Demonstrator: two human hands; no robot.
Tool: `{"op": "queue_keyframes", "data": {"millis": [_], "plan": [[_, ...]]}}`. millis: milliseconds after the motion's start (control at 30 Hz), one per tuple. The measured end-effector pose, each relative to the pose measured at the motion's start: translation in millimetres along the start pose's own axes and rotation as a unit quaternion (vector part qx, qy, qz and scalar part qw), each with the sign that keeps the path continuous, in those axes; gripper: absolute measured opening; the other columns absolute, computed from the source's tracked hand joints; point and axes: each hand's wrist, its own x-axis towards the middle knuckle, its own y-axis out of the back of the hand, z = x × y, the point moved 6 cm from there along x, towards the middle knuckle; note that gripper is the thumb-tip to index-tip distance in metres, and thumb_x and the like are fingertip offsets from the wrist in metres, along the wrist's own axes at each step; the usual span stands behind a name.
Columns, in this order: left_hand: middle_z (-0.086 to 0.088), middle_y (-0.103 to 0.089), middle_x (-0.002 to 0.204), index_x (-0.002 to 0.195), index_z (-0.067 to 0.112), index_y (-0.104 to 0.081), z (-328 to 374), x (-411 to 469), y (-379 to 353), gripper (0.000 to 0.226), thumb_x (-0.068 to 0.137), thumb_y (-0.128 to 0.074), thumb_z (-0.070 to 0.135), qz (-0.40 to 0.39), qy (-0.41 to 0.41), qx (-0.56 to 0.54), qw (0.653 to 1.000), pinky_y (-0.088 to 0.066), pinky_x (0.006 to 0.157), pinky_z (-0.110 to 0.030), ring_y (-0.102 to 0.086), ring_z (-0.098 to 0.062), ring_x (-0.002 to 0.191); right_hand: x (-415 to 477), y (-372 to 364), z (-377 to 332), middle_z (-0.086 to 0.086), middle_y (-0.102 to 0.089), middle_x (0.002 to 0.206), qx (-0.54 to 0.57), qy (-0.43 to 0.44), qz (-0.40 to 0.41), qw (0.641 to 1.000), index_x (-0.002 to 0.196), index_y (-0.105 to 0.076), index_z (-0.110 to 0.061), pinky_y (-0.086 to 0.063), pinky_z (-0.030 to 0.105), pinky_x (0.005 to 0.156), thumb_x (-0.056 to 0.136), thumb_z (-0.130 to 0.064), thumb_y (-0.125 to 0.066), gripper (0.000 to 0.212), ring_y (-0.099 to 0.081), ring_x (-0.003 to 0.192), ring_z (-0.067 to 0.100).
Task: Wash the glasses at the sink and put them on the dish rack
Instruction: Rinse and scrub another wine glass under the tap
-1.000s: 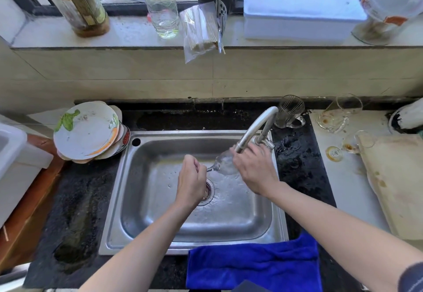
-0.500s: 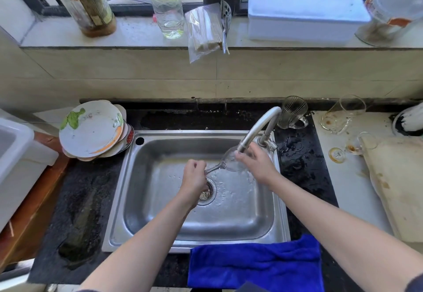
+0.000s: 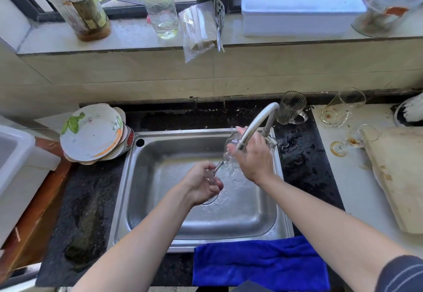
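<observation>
A clear stemmed wine glass (image 3: pixel 230 152) lies tilted over the steel sink (image 3: pixel 160 200), its bowl under the curved tap (image 3: pixel 258 122). My left hand (image 3: pixel 201 184) grips its foot and stem. My right hand (image 3: pixel 254 156) wraps around the bowl, fingers blurred. On the counter to the right wait a ribbed glass mug (image 3: pixel 291 109), a stained wine glass on its side (image 3: pixel 341 108) and a smaller stained stemmed glass (image 3: pixel 357 139). No dish rack can be made out.
Stacked plates (image 3: pixel 91 133) sit left of the sink beside a white tub (image 3: pixel 16 168). A blue cloth (image 3: pixel 258 262) hangs over the front edge. A wooden board (image 3: pixel 400 177) lies at right. Bottles (image 3: pixel 77 7), a bag and a white box (image 3: pixel 302 7) line the windowsill.
The glass bowl has risen toward the tap's spout with my right hand. My left hand has turned so the glass's foot now shows in its grip.
</observation>
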Motion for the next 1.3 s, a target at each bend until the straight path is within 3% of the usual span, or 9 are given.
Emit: {"op": "queue_keyframes", "data": {"millis": [100,233,267,400,733,867,967,1100,1300], "plan": [[-0.005,-0.039,0.056,0.072,0.010,-0.040,-13.5,4.5,0.2,0.009,0.078,-0.042,0.016,-0.032,0.053,-0.053,0.997,-0.022,0.028,-0.013,-0.040,-0.014,0.038,7.4,0.3,12.4,-0.005,-0.065,0.084,0.125,-0.146,0.002,0.981,0.092,-0.055,-0.031,-0.051,0.037,0.073,0.097,-0.039,-0.035,0.022,-0.064,0.087,0.025],[-0.004,-0.034,0.062,0.072,0.012,-0.035,-25.2,9.4,9.6,0.008,0.072,-0.041,0.017,-0.045,0.078,-0.102,0.991,-0.020,0.025,-0.015,-0.038,-0.014,0.039,-4.7,-5.2,-18.0,-0.009,-0.057,0.098,0.210,-0.105,-0.020,0.972,0.116,-0.056,-0.027,-0.039,0.010,0.073,0.096,-0.043,-0.051,0.027,-0.055,0.090,0.011],[-0.004,-0.034,0.061,0.071,0.011,-0.036,-27.1,8.3,12.4,0.008,0.074,-0.040,0.018,-0.041,0.078,-0.089,0.992,-0.019,0.025,-0.015,-0.038,-0.013,0.039,-5.5,-9.2,-12.1,-0.006,-0.060,0.092,0.304,-0.176,-0.019,0.936,0.102,-0.058,-0.025,-0.041,0.011,0.071,0.098,-0.044,-0.048,0.021,-0.060,0.087,0.018],[-0.003,-0.033,0.057,0.069,0.013,-0.035,-20.1,13.2,25.4,0.014,0.083,-0.034,0.017,0.041,0.006,0.021,0.999,-0.015,0.029,-0.009,-0.033,-0.012,0.036,-10.9,-36.5,1.7,0.014,-0.061,0.098,0.644,-0.495,-0.094,0.575,0.094,-0.058,-0.007,-0.052,0.032,0.068,0.098,-0.057,-0.037,0.055,-0.063,0.078,0.027],[-0.006,-0.035,0.054,0.067,0.014,-0.033,5.7,13.1,24.8,0.019,0.086,-0.032,0.010,0.123,-0.111,0.109,0.980,-0.014,0.038,-0.006,-0.031,-0.011,0.033,-27.1,-45.0,-11.4,0.014,-0.063,0.106,0.747,-0.487,-0.116,0.438,0.109,-0.056,-0.006,-0.048,0.042,0.091,0.091,-0.063,-0.041,0.061,-0.061,0.097,0.030],[-0.005,-0.035,0.054,0.069,0.013,-0.034,10.6,9.3,27.7,0.017,0.086,-0.033,0.013,0.102,-0.077,0.145,0.981,-0.013,0.034,-0.006,-0.032,-0.012,0.031,-14.4,-22.8,-0.1,0.012,-0.071,0.094,0.688,-0.444,-0.215,0.533,0.083,-0.071,-0.009,-0.051,0.046,0.088,0.089,-0.048,-0.052,0.044,-0.064,0.095,0.031],[-0.006,-0.033,0.057,0.072,0.014,-0.034,22.4,6.7,35.9,0.015,0.087,-0.034,0.012,0.126,-0.084,0.211,0.966,-0.015,0.035,-0.006,-0.030,-0.011,0.031,-19.9,-17.0,1.0,0.009,-0.070,0.103,0.509,-0.392,-0.376,0.668,0.096,-0.065,-0.014,-0.054,0.046,0.084,0.094,-0.051,-0.044,0.042,-0.067,0.095,0.031],[-0.006,-0.035,0.058,0.073,0.015,-0.037,42.3,6.8,26.3,0.015,0.084,-0.035,0.005,0.174,-0.182,0.308,0.917,-0.018,0.039,-0.010,-0.030,-0.012,0.038,-11.0,-3.8,8.5,0.008,-0.063,0.111,0.281,-0.341,-0.378,0.814,0.113,-0.062,-0.015,-0.060,0.046,0.076,0.090,-0.044,-0.062,0.037,-0.065,0.092,0.023],[-0.008,-0.046,0.075,0.097,0.010,-0.047,52.0,23.9,21.5,0.013,0.091,-0.058,0.013,0.198,-0.251,0.143,0.936,-0.034,0.038,-0.021,-0.038,-0.014,0.044,-27.6,13.1,12.8,0.004,-0.062,0.118,0.398,-0.311,-0.269,0.820,0.113,-0.063,-0.019,-0.059,0.042,0.068,0.085,-0.023,-0.073,0.031,-0.065,0.105,0.028]]}}
